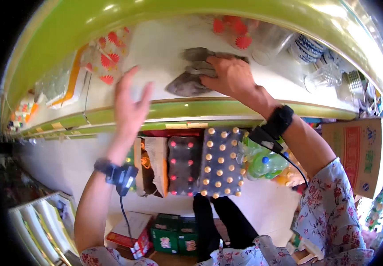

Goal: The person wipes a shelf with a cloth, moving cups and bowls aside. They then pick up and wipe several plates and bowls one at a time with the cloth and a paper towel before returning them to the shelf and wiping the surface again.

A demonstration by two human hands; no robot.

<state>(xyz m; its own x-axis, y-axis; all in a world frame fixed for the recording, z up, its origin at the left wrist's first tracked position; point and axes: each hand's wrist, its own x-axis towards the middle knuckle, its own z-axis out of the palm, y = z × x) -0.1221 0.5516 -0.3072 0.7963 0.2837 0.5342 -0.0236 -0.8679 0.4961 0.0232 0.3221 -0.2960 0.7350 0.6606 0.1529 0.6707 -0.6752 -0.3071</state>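
A crumpled grey cloth [188, 84] lies on the white shelf [156, 48]. My right hand [233, 77] is on top of it, fingers bent around and into the folds, so part of the cloth is hidden under them. Over the shelf's front edge, to the left, my left hand [131, 99] hangs with its fingers apart and holds nothing; it is slightly blurred. The nearest item to it is a clear pack with red flower prints [107, 57]. Each wrist wears a black strap with a device and a cable.
Right on the shelf are a clear glass [324, 77], blue-and-white bowls [307, 48] and another red-flowered item [238, 29]. Below stand bottle packs [220, 162], an open carton [156, 164], green bottles [264, 164] and a large cardboard box [353, 153]. A green rim [191, 108] edges the shelf.
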